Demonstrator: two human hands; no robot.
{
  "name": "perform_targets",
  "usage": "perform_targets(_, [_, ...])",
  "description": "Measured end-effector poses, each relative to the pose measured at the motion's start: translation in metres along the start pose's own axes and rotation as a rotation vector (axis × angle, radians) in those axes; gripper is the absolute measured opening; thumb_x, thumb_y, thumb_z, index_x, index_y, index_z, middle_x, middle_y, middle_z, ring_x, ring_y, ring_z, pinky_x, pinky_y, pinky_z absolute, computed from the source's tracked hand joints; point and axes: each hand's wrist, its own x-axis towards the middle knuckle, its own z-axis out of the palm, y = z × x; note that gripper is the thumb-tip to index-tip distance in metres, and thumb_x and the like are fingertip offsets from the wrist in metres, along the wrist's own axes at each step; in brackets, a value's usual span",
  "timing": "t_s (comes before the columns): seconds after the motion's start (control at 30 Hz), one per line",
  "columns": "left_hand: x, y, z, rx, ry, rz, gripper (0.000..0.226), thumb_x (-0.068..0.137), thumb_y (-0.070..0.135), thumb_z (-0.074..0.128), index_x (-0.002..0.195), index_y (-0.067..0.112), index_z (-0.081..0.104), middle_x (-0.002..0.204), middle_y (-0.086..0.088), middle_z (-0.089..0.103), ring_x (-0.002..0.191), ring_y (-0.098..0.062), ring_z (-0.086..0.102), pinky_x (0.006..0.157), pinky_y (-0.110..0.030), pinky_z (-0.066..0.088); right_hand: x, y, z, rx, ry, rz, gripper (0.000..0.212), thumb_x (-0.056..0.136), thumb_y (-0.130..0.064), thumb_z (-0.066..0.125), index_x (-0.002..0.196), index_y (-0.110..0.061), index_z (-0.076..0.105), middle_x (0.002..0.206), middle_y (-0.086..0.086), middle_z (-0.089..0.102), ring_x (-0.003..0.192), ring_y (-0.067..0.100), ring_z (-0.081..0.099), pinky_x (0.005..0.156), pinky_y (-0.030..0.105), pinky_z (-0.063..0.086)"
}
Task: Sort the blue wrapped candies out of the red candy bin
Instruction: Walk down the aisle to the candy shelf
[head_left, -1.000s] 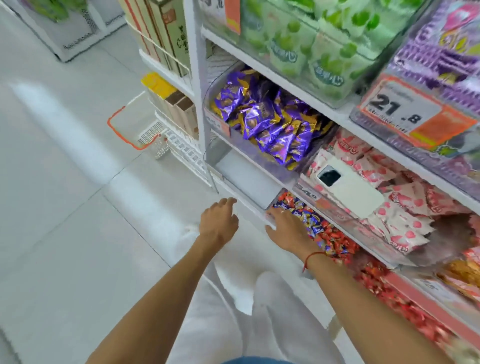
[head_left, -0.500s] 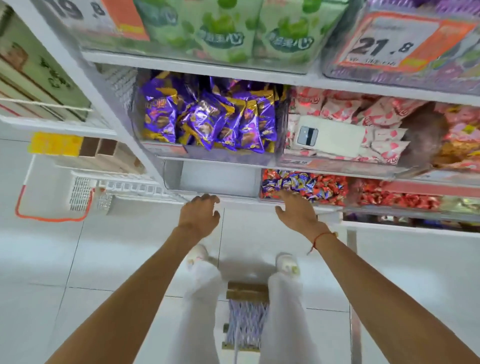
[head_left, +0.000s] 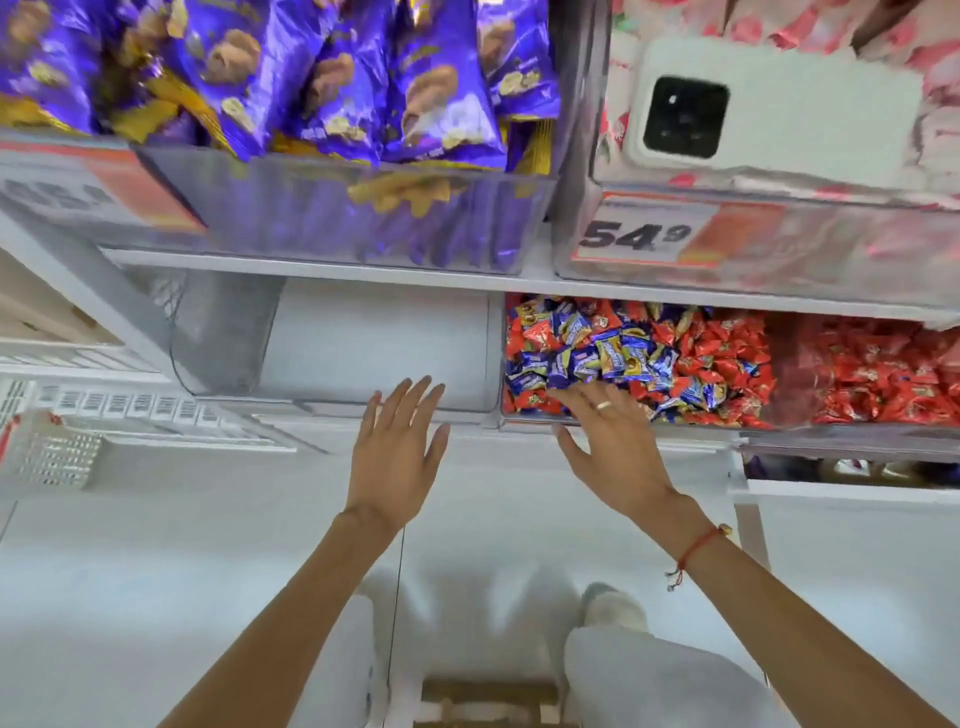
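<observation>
At the lower shelf my right hand (head_left: 613, 441) reaches over the front edge of the red bin (head_left: 623, 422), fingers spread and holding nothing, tips near the blue candies (head_left: 587, 358) heaped at its left end. My left hand (head_left: 397, 447) hovers flat-fingered before the clear bin (head_left: 374, 338) beside it. Sorting looks barely begun; next I'd pinch a blue wrapper without dragging reds along.

blue foil-wrapped candies (head_left: 587, 358) | lying heaped at left | clear plastic bin (head_left: 623, 418) | holding red wrapped candies (head_left: 727, 358) on lower shelf
</observation>
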Motion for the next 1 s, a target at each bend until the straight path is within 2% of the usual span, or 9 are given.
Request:
perform_targets(0.07, [0.005, -0.007, 0.024, -0.007, 0.124, 0.035, 0.041, 0.099, 0.036, 0.034, 0.124, 0.017, 0.061, 0.121, -0.001, 0.064, 0.115, -0.023, 0.056, 0.114, -0.042, 0.022, -0.002, 0.011, 0.026, -0.021, 0.131, -0.074, 0.036, 0.089, -0.025, 0.060, 0.124, -0.015, 0.062, 0.102, 0.003, 0.062, 0.100, 0.020, 0.046, 0.088, 0.035, 0.039])
perform_targets(0.17, [0.009, -0.011, 0.046, -0.028, 0.344, 0.078, 0.032, 0.098, 0.034, 0.041, 0.109, 0.018, 0.066, 0.101, 0.001, 0.066, 0.099, -0.019, 0.051, 0.107, -0.040, 0.028, -0.005, 0.023, 0.054, -0.023, 0.311, -0.174, 0.035, 0.091, -0.029, 0.057, 0.122, -0.014, 0.063, 0.098, 0.002, 0.062, 0.098, 0.022, 0.047, 0.085, 0.032, 0.035])
perform_targets(0.33, [0.014, -0.015, 0.065, -0.053, 0.549, 0.087, 0.028, 0.099, 0.035, 0.041, 0.101, 0.021, 0.065, 0.092, 0.005, 0.062, 0.093, -0.017, 0.046, 0.099, -0.035, 0.026, -0.005, 0.035, 0.080, -0.021, 0.542, -0.306, 0.032, 0.091, -0.023, 0.061, 0.123, -0.016, 0.064, 0.097, 0.005, 0.064, 0.097, 0.026, 0.050, 0.085, 0.041, 0.041])
perform_targets(0.43, [0.019, -0.019, 0.070, -0.090, 0.619, 0.113, 0.028, 0.098, 0.039, 0.041, 0.097, 0.025, 0.065, 0.089, 0.010, 0.061, 0.091, -0.013, 0.045, 0.097, -0.032, 0.024, -0.003, 0.038, 0.089, -0.079, 0.624, -0.336, 0.032, 0.092, -0.021, 0.060, 0.124, -0.018, 0.062, 0.098, 0.006, 0.064, 0.097, 0.026, 0.049, 0.086, 0.040, 0.039])
perform_targets(0.6, [0.020, -0.022, 0.070, -0.120, 0.651, 0.138, 0.031, 0.097, 0.044, 0.040, 0.094, 0.028, 0.066, 0.081, 0.014, 0.058, 0.083, -0.015, 0.048, 0.092, -0.030, 0.026, -0.005, 0.031, 0.095, -0.145, 0.701, -0.316, 0.029, 0.095, -0.023, 0.053, 0.120, -0.013, 0.065, 0.095, 0.005, 0.062, 0.095, 0.026, 0.050, 0.083, 0.040, 0.042])
perform_targets(0.77, [0.022, -0.020, 0.072, -0.088, 0.640, 0.137, 0.040, 0.097, 0.046, 0.034, 0.094, 0.023, 0.066, 0.086, 0.007, 0.065, 0.082, -0.021, 0.047, 0.092, -0.037, 0.031, -0.012, 0.019, 0.085, -0.145, 0.611, -0.246, 0.031, 0.095, -0.023, 0.048, 0.122, -0.014, 0.062, 0.094, 0.005, 0.059, 0.094, 0.026, 0.050, 0.082, 0.042, 0.046])
perform_targets(0.87, [0.023, -0.019, 0.073, -0.009, 0.582, 0.133, 0.046, 0.097, 0.048, 0.028, 0.099, 0.022, 0.066, 0.099, 0.001, 0.067, 0.092, -0.030, 0.054, 0.100, -0.048, 0.032, -0.020, 0.015, 0.072, -0.171, 0.490, -0.233, 0.037, 0.092, -0.020, 0.049, 0.127, -0.015, 0.060, 0.104, 0.008, 0.062, 0.102, 0.030, 0.053, 0.090, 0.046, 0.047])
perform_targets(0.93, [0.022, -0.015, 0.069, -0.004, 0.502, 0.092, 0.044, 0.100, 0.047, 0.030, 0.110, 0.024, 0.066, 0.112, -0.001, 0.065, 0.107, -0.032, 0.054, 0.110, -0.048, 0.022, -0.028, 0.016, 0.064, -0.202, 0.454, -0.196, 0.044, 0.087, -0.013, 0.057, 0.131, -0.017, 0.058, 0.125, 0.012, 0.059, 0.119, 0.034, 0.051, 0.103, 0.053, 0.038])
perform_targets(1.0, [0.019, -0.008, 0.063, -0.010, 0.452, 0.065, 0.040, 0.102, 0.045, 0.034, 0.123, 0.026, 0.062, 0.127, -0.003, 0.060, 0.123, -0.030, 0.049, 0.115, -0.047, 0.014, -0.039, 0.018, 0.056, -0.227, 0.484, -0.159, 0.048, 0.083, -0.007, 0.062, 0.130, -0.019, 0.057, 0.134, 0.011, 0.054, 0.125, 0.035, 0.048, 0.107, 0.055, 0.035])
